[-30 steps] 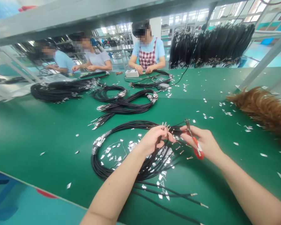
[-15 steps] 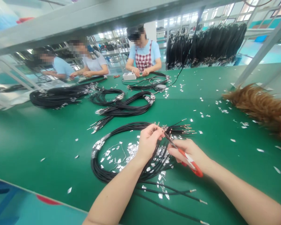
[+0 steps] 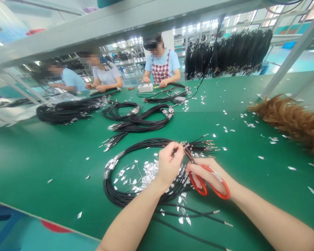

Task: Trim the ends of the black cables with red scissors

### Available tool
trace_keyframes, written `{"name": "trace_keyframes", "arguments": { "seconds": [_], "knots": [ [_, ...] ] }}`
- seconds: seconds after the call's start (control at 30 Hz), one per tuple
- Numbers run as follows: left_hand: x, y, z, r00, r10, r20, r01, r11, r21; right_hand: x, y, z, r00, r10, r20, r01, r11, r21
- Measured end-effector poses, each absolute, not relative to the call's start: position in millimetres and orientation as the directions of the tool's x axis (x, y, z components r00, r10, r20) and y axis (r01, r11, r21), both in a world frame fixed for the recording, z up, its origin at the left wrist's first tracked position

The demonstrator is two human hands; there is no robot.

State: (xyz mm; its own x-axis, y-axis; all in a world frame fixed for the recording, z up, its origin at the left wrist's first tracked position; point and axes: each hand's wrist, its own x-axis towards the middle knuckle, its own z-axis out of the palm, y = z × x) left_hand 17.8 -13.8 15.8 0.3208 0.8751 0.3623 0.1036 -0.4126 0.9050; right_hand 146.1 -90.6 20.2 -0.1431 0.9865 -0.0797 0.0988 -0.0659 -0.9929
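My right hand (image 3: 208,174) grips red-handled scissors (image 3: 221,184), its fingers through the loops. The blades point up and left, slightly parted, at a cable end by my left fingertips. My left hand (image 3: 170,164) is closed in a pinch on a black cable whose stripped end pokes out near the blades; the fingers hide most of it. Beneath both hands lies a coiled bundle of black cables (image 3: 111,190), with silvery wrapping at its left and bare copper ends fanning out to the right. Silver foil scraps (image 3: 150,172) are heaped inside the coil.
More black cable coils (image 3: 149,123) lie farther back on the green table (image 3: 75,164). A brown feather duster (image 3: 290,122) rests at the right. A co-worker in a checked apron (image 3: 160,68) sits opposite by a white box (image 3: 145,87); two others sit leftward. A metal beam crosses overhead.
The scissors have opened and turned, so both red loops now show apart. My left hand has shifted slightly, still pinching the cable. The opposite co-worker's hand has moved onto the white box.
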Motion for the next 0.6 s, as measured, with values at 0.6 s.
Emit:
{"name": "trace_keyframes", "arguments": {
  "seconds": [0.6],
  "knots": [
    [23,-10,11,0.397,0.88,0.261,0.025,-0.294,0.955,128,-96,15,0.053,0.998,-0.03,-0.177,-0.02,-0.984]
  ]
}}
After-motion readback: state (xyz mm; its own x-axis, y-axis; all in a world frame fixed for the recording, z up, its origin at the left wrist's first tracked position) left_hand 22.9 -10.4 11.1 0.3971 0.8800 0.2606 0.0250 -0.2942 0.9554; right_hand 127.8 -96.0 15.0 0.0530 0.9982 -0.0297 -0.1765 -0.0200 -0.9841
